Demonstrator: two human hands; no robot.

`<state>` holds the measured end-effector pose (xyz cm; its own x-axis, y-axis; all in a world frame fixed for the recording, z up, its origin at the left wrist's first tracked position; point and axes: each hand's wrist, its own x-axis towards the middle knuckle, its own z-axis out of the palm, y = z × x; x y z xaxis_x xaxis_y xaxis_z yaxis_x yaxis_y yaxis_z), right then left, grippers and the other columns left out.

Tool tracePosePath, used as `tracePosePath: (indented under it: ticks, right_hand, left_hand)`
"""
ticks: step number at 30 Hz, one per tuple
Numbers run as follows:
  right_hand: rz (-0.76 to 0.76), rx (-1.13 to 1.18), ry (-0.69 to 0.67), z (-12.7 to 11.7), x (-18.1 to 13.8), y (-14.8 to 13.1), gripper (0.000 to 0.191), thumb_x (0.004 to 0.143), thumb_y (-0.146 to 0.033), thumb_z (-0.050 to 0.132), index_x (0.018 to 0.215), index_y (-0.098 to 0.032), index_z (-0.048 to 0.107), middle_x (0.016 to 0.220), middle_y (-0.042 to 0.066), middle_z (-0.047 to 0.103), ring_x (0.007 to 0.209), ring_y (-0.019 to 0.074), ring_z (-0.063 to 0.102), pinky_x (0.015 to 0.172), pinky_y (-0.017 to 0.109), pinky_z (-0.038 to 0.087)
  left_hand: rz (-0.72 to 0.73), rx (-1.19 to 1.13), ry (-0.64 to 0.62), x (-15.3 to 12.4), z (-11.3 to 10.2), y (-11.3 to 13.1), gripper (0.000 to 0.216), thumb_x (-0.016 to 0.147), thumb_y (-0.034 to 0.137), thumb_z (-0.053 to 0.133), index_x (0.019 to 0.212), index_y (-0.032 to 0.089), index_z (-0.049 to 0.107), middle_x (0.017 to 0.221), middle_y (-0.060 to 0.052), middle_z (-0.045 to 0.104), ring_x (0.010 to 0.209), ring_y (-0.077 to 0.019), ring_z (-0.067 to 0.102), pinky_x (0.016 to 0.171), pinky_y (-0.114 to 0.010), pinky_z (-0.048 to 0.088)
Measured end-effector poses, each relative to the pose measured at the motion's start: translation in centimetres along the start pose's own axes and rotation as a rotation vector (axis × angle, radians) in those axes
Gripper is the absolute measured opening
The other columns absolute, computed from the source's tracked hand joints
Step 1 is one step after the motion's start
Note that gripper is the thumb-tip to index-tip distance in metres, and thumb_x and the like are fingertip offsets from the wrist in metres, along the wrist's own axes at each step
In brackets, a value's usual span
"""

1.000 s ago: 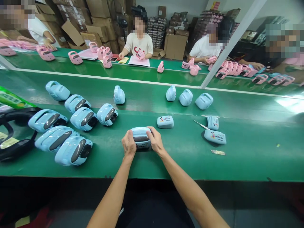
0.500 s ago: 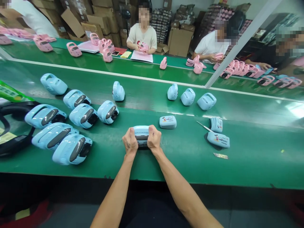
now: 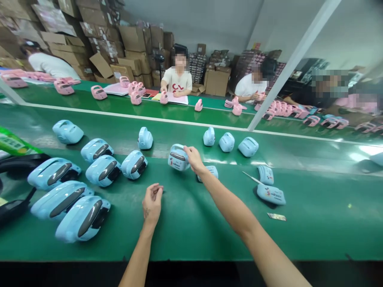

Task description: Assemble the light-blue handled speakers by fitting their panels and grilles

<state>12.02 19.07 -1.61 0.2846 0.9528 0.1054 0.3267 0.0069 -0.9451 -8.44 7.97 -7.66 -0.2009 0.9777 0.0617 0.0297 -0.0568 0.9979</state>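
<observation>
My right hand [image 3: 194, 158] is stretched forward and grips a light blue device [image 3: 178, 157] with a dark window, holding it at the edge of the moving green belt [image 3: 185, 137]. My left hand [image 3: 152, 202] hovers low over the green table [image 3: 209, 223] with loosely curled fingers and nothing in them. A blue cover with a cartoon print [image 3: 210, 171] lies just under my right wrist. To the left sits a cluster of several blue devices [image 3: 103, 170].
Two more printed blue covers [image 3: 271, 194] and a thin pointed tool [image 3: 249, 177] lie to the right, with a small label [image 3: 276, 216] nearby. Several blue devices [image 3: 226, 142] ride the belt. Other people handle pink devices [image 3: 136, 97] across the far table. A diagonal white post [image 3: 287, 67] stands at right.
Both hands held the blue device near me. My left hand has let go and stayed back; my right hand has carried the device forward to the belt. The camera has tilted up.
</observation>
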Motion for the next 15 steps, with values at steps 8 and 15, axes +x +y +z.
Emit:
tracePosePath:
  ticks: [8,15]
  right_hand:
    - [0.021,-0.338,0.065,1.2,8.8,-1.2,0.033,0.094,-0.047,0.062,0.085,-0.015,0.067,0.087,0.005,0.071,0.085,0.0181,0.066,0.085,0.035,0.051]
    - [0.063,-0.599,0.228,-5.5,12.0,-0.9,0.043,0.098,-0.032,0.05,0.136,-0.013,0.05,0.147,0.024,0.046,0.134,0.0305,0.049,0.107,0.042,0.041]
  left_hand:
    - [0.112,0.253,-0.09,0.1,-0.7,-0.1,0.024,0.075,0.047,0.067,0.083,0.024,0.072,0.086,-0.007,0.078,0.082,-0.0274,0.073,0.086,-0.043,0.058]
    - [0.146,0.31,-0.075,-0.2,-0.5,0.2,0.021,0.079,0.046,0.065,0.081,0.026,0.074,0.082,-0.006,0.077,0.075,-0.0274,0.073,0.079,-0.04,0.059]
